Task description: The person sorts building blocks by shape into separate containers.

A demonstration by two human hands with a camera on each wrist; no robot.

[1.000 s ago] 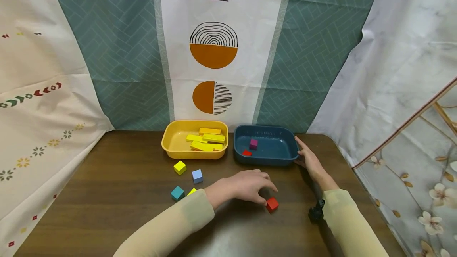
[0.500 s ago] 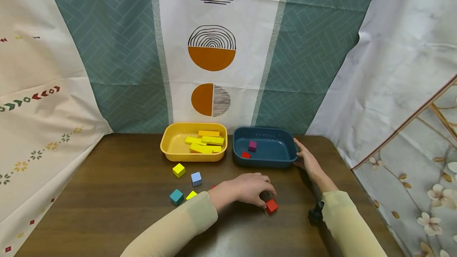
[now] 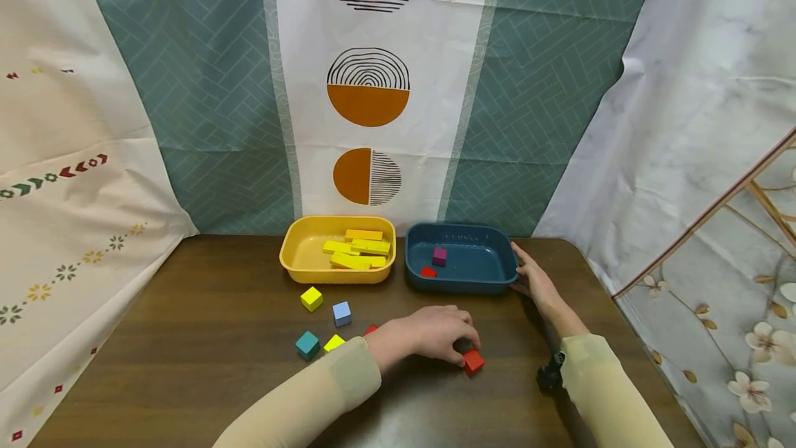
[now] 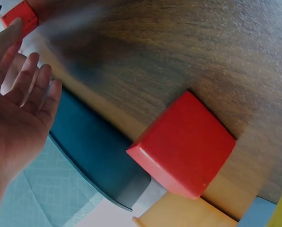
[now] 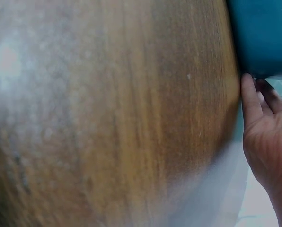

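My left hand (image 3: 438, 332) reaches across the front of the table and pinches a red cube (image 3: 473, 363) between thumb and fingers. In the left wrist view, the thumb lies against that cube (image 4: 23, 20). A second red cube (image 4: 183, 144) looms large there; in the head view it is mostly hidden behind the left wrist. My right hand (image 3: 539, 289) rests against the right end of the dark blue container (image 3: 463, 285), fingers fairly straight. A purple cube (image 3: 439, 256) and a red piece (image 3: 428, 272) lie inside it.
A yellow container (image 3: 301, 247) with several yellow sticks (image 3: 370, 246) stands left of the blue one. Before it lie a yellow cube (image 3: 311, 299), a light blue cube (image 3: 342, 313), a teal cube (image 3: 307, 345) and another yellow cube (image 3: 334, 343). Cloth hangs behind the table.
The left hand's fingers have drawn in around the red cube, and the hand sits slightly lower. The right hand stays against the blue container. The head view has shifted slightly.
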